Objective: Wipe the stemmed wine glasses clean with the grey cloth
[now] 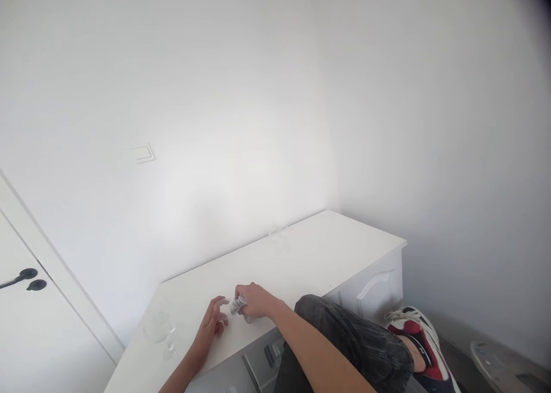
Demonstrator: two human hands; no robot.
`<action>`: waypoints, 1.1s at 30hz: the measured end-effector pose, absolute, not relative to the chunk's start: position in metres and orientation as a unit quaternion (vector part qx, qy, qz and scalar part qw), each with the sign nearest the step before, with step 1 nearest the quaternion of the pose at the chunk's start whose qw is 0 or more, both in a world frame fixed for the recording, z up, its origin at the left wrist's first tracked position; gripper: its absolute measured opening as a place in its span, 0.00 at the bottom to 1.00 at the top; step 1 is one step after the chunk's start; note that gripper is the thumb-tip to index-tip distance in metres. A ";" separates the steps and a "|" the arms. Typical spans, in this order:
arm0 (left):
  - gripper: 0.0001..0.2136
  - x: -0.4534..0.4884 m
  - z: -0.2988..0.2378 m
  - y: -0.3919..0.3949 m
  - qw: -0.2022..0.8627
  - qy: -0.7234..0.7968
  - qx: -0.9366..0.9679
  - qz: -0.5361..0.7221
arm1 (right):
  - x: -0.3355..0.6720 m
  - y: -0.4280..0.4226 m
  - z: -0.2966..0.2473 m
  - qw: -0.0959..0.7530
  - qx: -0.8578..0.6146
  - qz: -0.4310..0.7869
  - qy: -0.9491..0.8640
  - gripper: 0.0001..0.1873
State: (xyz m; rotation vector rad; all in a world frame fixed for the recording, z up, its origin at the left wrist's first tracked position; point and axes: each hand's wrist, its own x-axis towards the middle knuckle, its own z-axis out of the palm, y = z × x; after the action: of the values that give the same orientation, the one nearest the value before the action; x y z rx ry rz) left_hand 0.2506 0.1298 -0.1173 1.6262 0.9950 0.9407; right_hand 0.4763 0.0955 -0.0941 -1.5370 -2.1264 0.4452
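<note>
My right hand [255, 302] rests on the white cabinet top [301, 261], its fingers curled round a small crumpled white and grey thing [238, 304] that I cannot name. Just to its left my left hand [212, 323] lies on the same surface with the fingers loosely bent and apart, the fingertips close to the crumpled thing. Left of that hand stand clear glass pieces [158, 327], hard to make out against the white top.
The white cabinet [379, 284] fills a corner of two white walls. My knee in dark jeans [344, 335] and a red, white and black shoe [415, 338] are at the right. A white door with a black handle [23, 278] stands at the left. Another small clear object [279, 232] sits by the back wall.
</note>
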 end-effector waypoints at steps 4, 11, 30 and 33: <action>0.38 0.248 -0.115 0.128 0.477 0.421 0.688 0.348 | 0.472 0.097 -0.094 0.134 -0.516 -0.004 -0.846 0.20; 0.36 0.244 -0.115 0.130 0.500 0.365 0.690 0.374 | 0.473 0.092 -0.088 0.266 -0.594 0.206 -0.731 0.23; 0.33 0.240 -0.123 0.141 0.518 0.368 0.668 0.388 | 0.476 0.094 -0.082 0.281 -0.614 0.142 -0.724 0.15; 0.30 0.235 -0.122 0.140 0.492 0.355 0.712 0.353 | 0.477 0.094 -0.084 0.293 -0.622 0.183 -0.703 0.16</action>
State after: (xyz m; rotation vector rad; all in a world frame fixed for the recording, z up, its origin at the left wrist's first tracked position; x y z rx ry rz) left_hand 0.2353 0.1396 -0.1219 1.7290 0.8605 0.8569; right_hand 0.4769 0.0936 -0.0838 -1.6561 -1.8727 0.4865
